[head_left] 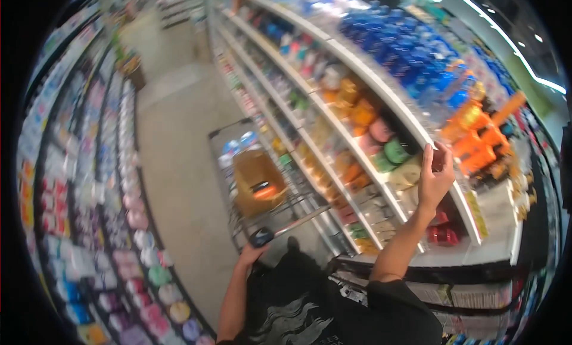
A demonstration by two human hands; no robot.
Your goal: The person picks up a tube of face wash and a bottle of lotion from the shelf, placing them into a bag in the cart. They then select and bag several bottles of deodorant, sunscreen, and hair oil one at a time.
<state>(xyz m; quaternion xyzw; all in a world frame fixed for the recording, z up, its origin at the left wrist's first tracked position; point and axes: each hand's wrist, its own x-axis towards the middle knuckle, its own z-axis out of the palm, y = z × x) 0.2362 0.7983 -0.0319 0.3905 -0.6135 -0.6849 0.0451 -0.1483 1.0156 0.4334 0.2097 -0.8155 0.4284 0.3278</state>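
My left hand (pixel 252 254) is closed on the near left end of the cart handle (pixel 301 220), by a dark rounded fitting. In the cart (pixel 233 184) sits a brown box (pixel 253 166) with an orange and black item (pixel 263 191) inside. Beside the box are clear containers with blue parts. My right hand (pixel 438 179) is raised at the edge of a white shelf (pixel 411 119), its fingers curled around something small and dark red; blur hides what it is. Orange bottles (pixel 473 148) stand just beyond this hand.
Blue bottles (pixel 396 44) stand at the upper right. Colourful containers line the right-hand shelves beside the cart. Shelves of packaged goods (pixel 137 226) run along the left. The aisle floor (pixel 176 142) stretches ahead, with a planter (pixel 134 71) at its far left side.
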